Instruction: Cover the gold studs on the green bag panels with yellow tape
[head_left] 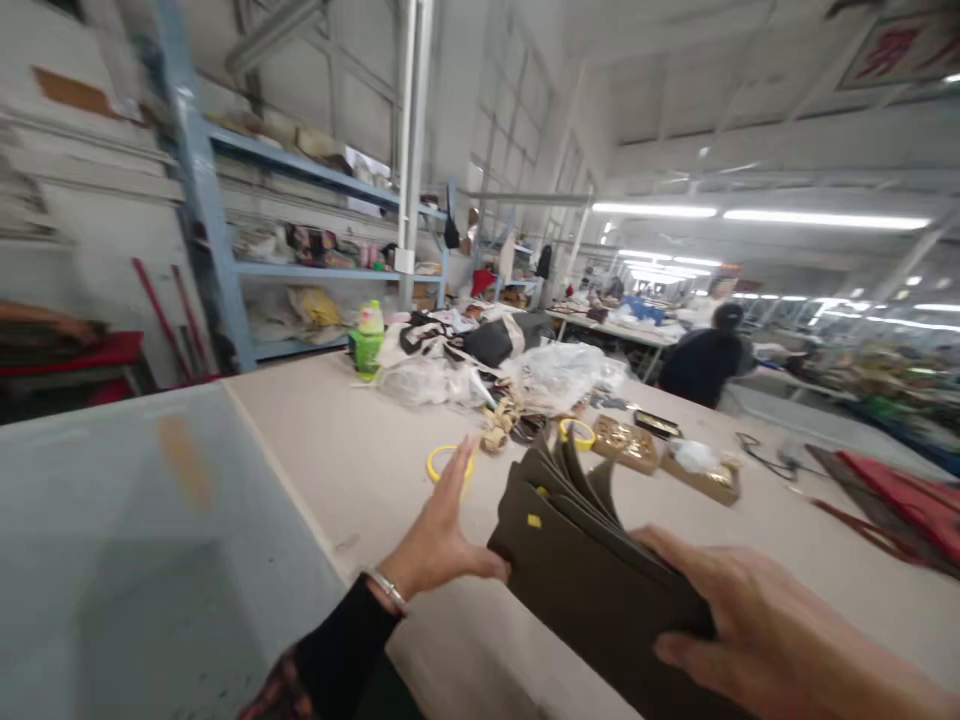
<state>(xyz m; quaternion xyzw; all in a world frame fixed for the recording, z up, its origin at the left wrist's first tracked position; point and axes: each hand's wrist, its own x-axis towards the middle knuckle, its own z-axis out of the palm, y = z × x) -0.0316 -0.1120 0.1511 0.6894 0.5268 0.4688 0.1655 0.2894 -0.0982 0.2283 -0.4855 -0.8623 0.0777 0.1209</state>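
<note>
R hand (757, 615) is gripping a stack of dark brown sheets (592, 590), thumb on the near face, fingers over the top edge. L hand (439, 550) is spread w/ fingers pointing up & away, thumb tip right at the stack's left edge; can't tell if it's touching. Stack is held tilted, front & center, over the near part of the table (300, 430); top left sheets fan apart, rest lie close together, & a small yellow tag (534, 521) shows on the near face. L wrist has a silver bracelet (388, 590) & black sleeve (349, 640). Just beyond the L fingers, partly behind them, is a yellow tape roll (432, 466); another tape roll (589, 440) is behind the stack. To its R, a box of gold-colored bits (622, 447), then a 2nd box (701, 482) w/ white plastic on top, plus a small black box (657, 424) behind. Farther back: clear plastic bags (559, 375) in a messy pile, w/ a green bottle (366, 350) at its L end. Red cloth (900, 490) lies at far R. Blue shelves (300, 270) stand back L; a person in dark clothes (697, 365) is past the table, back R. Pic's a bit blurry, so small stuff is hard to ID.
</note>
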